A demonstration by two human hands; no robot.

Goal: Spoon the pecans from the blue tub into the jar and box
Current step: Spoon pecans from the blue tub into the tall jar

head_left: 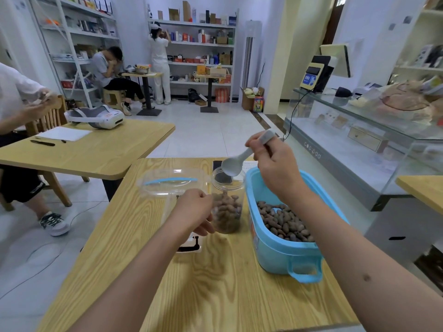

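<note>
Head view shows brown pecans (284,221) in your rectangular blue plastic tub (275,255), at 3 o'clock from the clear round jar (227,204). Your left hand (195,212) wraps that jar; your right hand (275,168) pinches a grey plastic spoon (236,164) above its mouth.

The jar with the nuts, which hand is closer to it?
Left. The left hand wraps the side of the jar, touching it. The right hand is raised above, holding the spoon over the jar's mouth.

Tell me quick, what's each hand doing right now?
Left hand: closed around the jar, steadying it.
Right hand: closed on the spoon, held over the jar.
</note>
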